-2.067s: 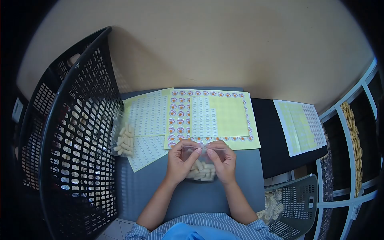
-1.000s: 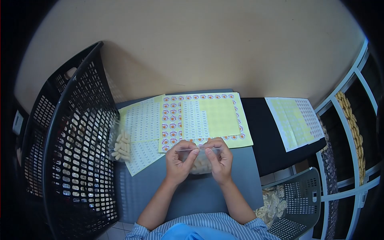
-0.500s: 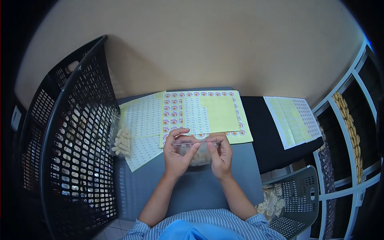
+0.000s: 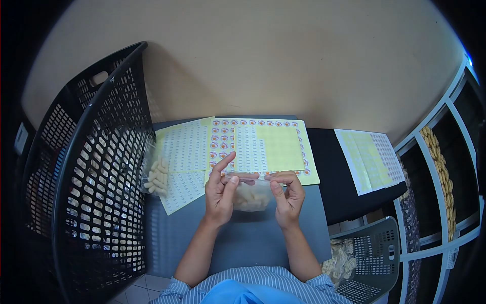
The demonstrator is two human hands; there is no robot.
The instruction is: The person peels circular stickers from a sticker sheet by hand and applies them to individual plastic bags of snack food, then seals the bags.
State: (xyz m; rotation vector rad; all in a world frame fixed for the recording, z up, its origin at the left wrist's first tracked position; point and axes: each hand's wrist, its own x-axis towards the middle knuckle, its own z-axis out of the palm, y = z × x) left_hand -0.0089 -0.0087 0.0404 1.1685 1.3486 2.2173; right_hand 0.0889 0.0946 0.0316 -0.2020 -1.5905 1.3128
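A clear plastic bag (image 4: pixel 251 200) with pale finger-shaped pieces in its bottom hangs between my two hands over the grey table. My left hand (image 4: pixel 221 195) pinches the left end of its top edge between thumb and fingers, the index finger pointing up and away. At the right end of that edge, my right hand (image 4: pixel 287 195) pinches the plastic with thumb and bent fingers. Just beyond the hands lie yellow sticker sheets (image 4: pixel 283 147), some labels peeled off. Another clear bag of pale pieces (image 4: pixel 158 177) leans by the basket on the left.
A tall black perforated basket (image 4: pixel 109 152) stands on the left. More label sheets (image 4: pixel 185 144) lie beside it, and one sheet (image 4: pixel 369 157) rests on a black surface at right. Below that sits a dark basket (image 4: pixel 372 253) holding bagged goods. A metal shelf (image 4: pixel 450 167) stands far right.
My hands have moved apart along the bag's top edge, the right one to the right. The left index finger has straightened upward, and more of the bag shows between them. The view has shifted slightly.
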